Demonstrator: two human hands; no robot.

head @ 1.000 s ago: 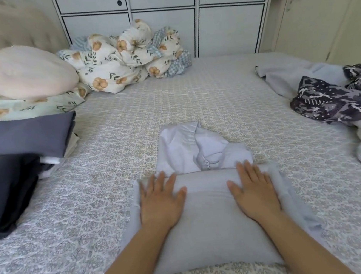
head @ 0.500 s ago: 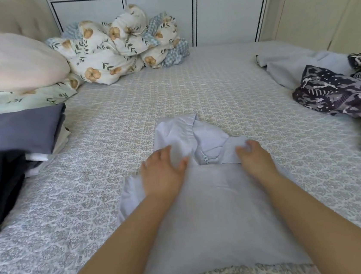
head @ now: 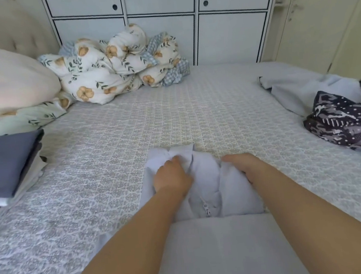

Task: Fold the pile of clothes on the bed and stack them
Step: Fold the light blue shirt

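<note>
Garment (head: 206,192), pale blue, zippered, half folded, bunched where both hands' curled fingers (head: 174,160) grip it.

The pale blue garment (head: 211,241) is smooth, matt woven cloth with a small metallic-looking zip pull (head: 206,208) at its collar. Beneath it, the bed cover (head: 115,166) is a matt quilted fabric with a fine raised lattice print. Left of the garment, the folded stack (head: 5,163) is plain, flat grey-blue cloth. Right of it, the dark patterned garment (head: 349,122) looks soft and crumpled. Beyond the garment, the floral duvet (head: 117,63) is puffy cotton-like cloth, and the cabinet doors (head: 231,34) are smooth and faintly satin.
</note>
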